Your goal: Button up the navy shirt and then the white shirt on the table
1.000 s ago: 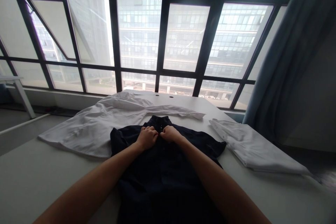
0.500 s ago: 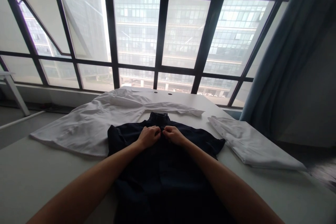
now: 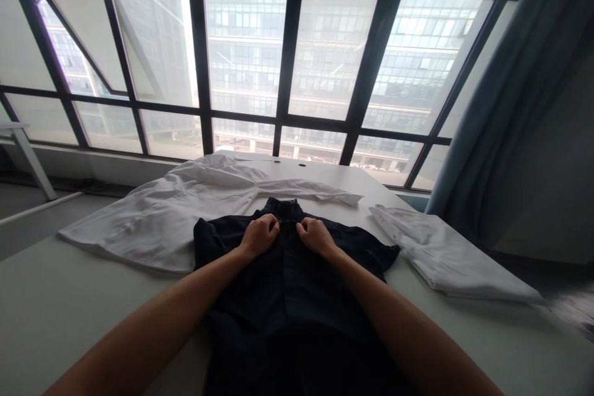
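A dark shirt (image 3: 288,297) lies flat on the white surface (image 3: 55,315), its long axis running from 6 o'clock to 12 o'clock, collar pointing toward the window (image 3: 288,43) at 12 o'clock. The left hand (image 3: 260,235) and the right hand (image 3: 316,236) sit side by side just below the collar, fingers curled shut and pinching the fabric at the front placket. The shirt's lower hem is cut off by the bottom edge, and the forearms cover part of its body; buttons are too dark to make out. A spread white shirt (image 3: 167,219) lies at 10 o'clock, its edge tucked under the dark one; a folded white garment (image 3: 445,257) lies at 3 o'clock, apart. Compared with half a second ago, the hands have drifted slightly apart, a small gap opening between the knuckles.
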The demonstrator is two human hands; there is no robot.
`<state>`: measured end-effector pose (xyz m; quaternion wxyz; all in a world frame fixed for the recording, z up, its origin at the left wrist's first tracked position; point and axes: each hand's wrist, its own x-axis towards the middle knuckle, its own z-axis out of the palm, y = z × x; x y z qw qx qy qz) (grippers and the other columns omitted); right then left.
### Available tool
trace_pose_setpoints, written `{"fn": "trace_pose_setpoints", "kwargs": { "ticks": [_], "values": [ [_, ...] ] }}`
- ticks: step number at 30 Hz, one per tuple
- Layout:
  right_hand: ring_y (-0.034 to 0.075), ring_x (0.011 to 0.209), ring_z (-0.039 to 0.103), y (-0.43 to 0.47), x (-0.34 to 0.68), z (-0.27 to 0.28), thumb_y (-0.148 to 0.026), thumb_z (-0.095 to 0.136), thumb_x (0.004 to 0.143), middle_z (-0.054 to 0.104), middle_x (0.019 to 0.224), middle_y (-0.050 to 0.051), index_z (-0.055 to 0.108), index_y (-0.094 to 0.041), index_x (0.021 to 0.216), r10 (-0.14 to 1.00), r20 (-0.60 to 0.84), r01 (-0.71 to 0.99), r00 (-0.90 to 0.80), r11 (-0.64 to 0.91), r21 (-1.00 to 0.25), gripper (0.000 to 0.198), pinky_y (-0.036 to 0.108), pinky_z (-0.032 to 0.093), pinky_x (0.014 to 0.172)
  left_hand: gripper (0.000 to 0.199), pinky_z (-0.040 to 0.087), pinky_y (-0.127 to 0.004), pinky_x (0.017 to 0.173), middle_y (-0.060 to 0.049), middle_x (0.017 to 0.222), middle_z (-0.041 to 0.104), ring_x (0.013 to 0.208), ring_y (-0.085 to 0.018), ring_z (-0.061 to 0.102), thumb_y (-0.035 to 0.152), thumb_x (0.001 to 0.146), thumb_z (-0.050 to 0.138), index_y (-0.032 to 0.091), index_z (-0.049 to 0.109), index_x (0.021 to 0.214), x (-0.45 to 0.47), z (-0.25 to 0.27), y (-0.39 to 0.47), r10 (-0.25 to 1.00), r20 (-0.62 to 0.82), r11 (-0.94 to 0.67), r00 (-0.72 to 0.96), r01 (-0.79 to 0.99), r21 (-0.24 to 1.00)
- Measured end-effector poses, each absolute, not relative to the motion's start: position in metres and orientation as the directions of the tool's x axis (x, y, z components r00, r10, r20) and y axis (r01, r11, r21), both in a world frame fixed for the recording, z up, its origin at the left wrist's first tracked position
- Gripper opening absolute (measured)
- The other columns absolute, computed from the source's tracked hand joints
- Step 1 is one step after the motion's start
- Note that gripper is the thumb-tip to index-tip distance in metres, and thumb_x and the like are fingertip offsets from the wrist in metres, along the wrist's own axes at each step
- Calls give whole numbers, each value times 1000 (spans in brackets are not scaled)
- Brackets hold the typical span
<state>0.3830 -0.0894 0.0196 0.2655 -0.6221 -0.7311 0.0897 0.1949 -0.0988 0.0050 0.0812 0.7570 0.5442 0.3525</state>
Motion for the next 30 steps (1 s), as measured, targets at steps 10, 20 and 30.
{"fn": "trace_pose_setpoints", "kwargs": {
  "ticks": [10,20,30],
  "values": [
    [18,40,57,-124,353,39,-27,65,80,58,46,3,52,-19,52,918,-234,790,-320,122,-600,32,28,45,44,18,45,-30,83,-5,94,72,89,-21,66,28,92,52,20,68,89,194,10,-104,873,450,-398,189,809,433],
    [11,41,57,-135,383,18,-21,55,88,57,53,-4,54,-18,68,950,-91,550,-299,93,-830,20,19,42,38,39,47,-31,71,-11,88,74,85,-27,69,50,92,49,20,73,84,210,26,-142,971,119,-239,208,879,413],
    [9,44,55,-152,381,16,-21,52,86,55,56,-6,50,-19,70,944,6,396,-331,145,-907,16,18,38,40,26,44,-24,63,-4,78,72,73,-18,64,30,87,50,16,72,82,206,8,-139,927,193,-367,321,669,646]
  ]
}}
